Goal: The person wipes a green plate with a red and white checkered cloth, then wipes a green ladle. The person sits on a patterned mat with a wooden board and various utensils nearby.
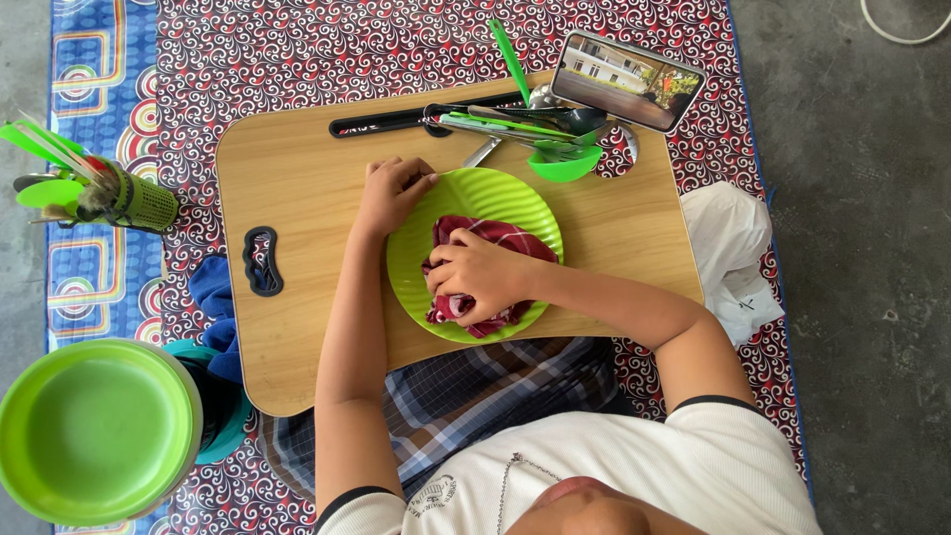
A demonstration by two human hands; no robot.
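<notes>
The right hand (480, 277), forearm reaching in from the right, presses a red checked cloth (485, 272) in a clenched grip onto the green plate (475, 198). The left hand (394, 190), arm extended straight, pinches the plate's far-left rim. The plate lies mid-counter (287, 178); beyond it lie green utensils (540, 134) and a propped phone (627, 81).

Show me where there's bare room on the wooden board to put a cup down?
The wooden board is bare on its left part, between the black handle hole and the left hand. A smaller bare patch lies right of the green plate. The top edge is crowded with spoons and a phone.
</notes>
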